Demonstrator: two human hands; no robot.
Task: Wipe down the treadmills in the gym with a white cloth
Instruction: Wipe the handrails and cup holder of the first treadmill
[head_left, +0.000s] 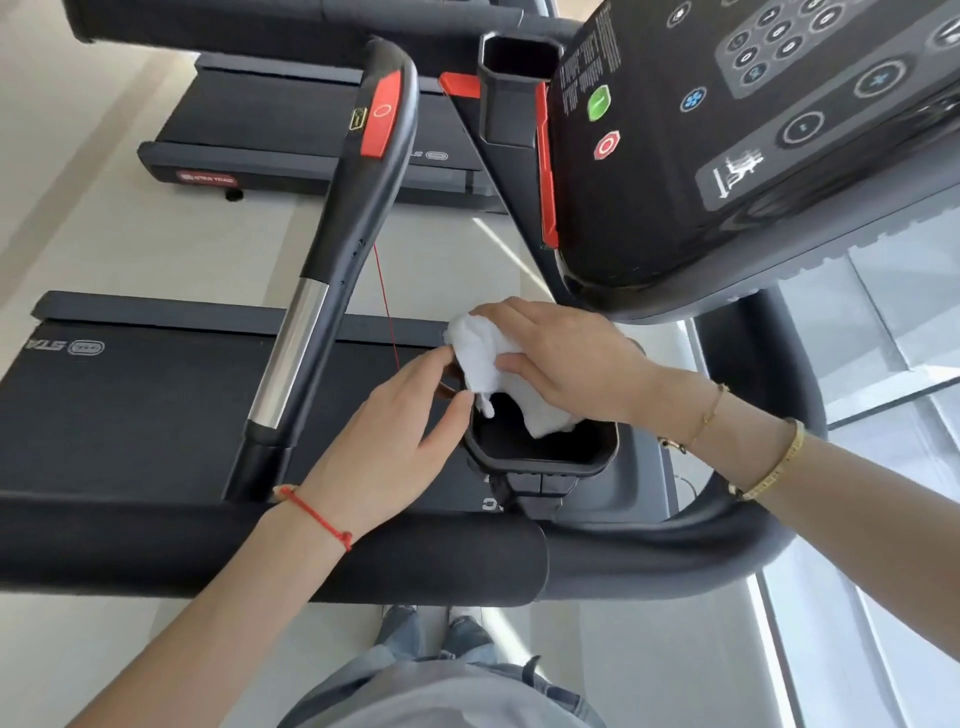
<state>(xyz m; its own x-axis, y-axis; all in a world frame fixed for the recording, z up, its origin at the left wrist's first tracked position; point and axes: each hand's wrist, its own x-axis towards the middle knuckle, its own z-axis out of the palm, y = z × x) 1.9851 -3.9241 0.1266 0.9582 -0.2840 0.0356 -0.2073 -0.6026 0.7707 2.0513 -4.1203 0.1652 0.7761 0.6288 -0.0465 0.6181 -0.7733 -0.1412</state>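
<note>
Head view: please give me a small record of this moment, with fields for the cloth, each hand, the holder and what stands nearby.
cloth: white cloth, bunched, its lower end hanging into the cup holder
right hand: right hand grips the cloth from above
left hand: left hand, fingers at the holder's left rim, fingertips touching the cloth
cup holder: black cup holder, open top, on the near treadmill
nearby: console above right; handrail with red button; second treadmill behind

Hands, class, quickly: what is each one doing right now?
Left hand: open, fingers fairly straight, fingertips at the cup holder rim.
Right hand: holding the white cloth, pressing it into the cup holder.
</note>
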